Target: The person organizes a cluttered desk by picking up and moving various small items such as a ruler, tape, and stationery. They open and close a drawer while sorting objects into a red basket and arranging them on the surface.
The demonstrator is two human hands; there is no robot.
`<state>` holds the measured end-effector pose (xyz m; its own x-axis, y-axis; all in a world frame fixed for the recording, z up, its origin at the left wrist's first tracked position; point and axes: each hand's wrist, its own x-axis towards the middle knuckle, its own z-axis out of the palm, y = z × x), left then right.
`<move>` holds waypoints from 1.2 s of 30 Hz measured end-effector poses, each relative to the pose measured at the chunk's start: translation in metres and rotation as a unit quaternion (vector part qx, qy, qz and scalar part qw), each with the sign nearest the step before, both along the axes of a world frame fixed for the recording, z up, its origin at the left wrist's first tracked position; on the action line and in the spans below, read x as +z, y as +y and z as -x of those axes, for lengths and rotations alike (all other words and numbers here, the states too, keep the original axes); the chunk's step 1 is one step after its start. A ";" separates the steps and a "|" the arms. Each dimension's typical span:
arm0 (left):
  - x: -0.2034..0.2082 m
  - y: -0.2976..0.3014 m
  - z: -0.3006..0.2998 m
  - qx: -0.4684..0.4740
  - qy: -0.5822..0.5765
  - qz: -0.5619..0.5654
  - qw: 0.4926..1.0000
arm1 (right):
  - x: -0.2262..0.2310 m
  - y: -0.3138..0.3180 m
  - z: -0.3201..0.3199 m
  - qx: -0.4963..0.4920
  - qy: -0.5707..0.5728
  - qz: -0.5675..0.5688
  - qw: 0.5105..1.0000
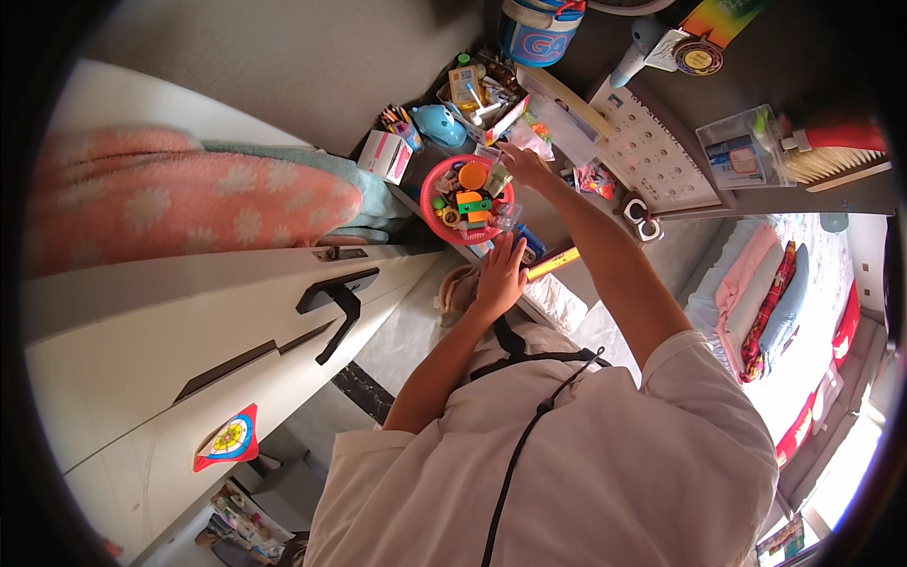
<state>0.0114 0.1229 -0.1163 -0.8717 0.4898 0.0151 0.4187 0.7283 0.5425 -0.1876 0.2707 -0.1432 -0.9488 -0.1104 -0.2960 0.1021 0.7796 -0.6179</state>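
A round pink-red plastic basket (428,217) holds small toys. Among them are an orange round lid (472,175), an orange, black and green toy block (474,203) and a crumpled clear greenish packet (496,180). Over the basket's right rim reaches my right hand (524,166), its fingers bent together beside that packet. What they pinch, if anything, is too small to make out. My left hand (501,282) lies palm down at the near table edge, just below the basket, fingers stretched and holding nothing. A clear plastic piece (505,219) lies between the left fingertips and the toys.
Behind the basket stand a blue animal-shaped container (439,125), a white box (385,156) and a tray of bottles. A calendar sheet (652,146) and a dark blue can (531,244) are to the right. A white door (217,340) with a black handle stands at left, a bed (803,283) at right.
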 end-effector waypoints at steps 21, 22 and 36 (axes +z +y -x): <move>0.028 0.010 0.032 0.092 -0.059 -0.267 0.957 | 0.069 0.018 -0.126 -0.234 -0.006 0.660 0.714; 0.032 0.014 0.037 0.129 -0.064 -0.298 0.943 | 0.076 0.021 -0.134 -0.206 -0.008 0.701 0.683; 0.093 0.019 0.086 0.185 -0.308 -0.594 0.720 | 0.106 0.011 -0.178 -0.127 0.021 0.557 0.820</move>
<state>-0.0749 0.1421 -0.0235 -0.9594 0.1831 -0.2144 -0.2721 -0.4025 0.8740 -0.0093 0.2817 -0.0374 -0.9900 -0.0867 -0.1116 0.1335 -0.3153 -0.9396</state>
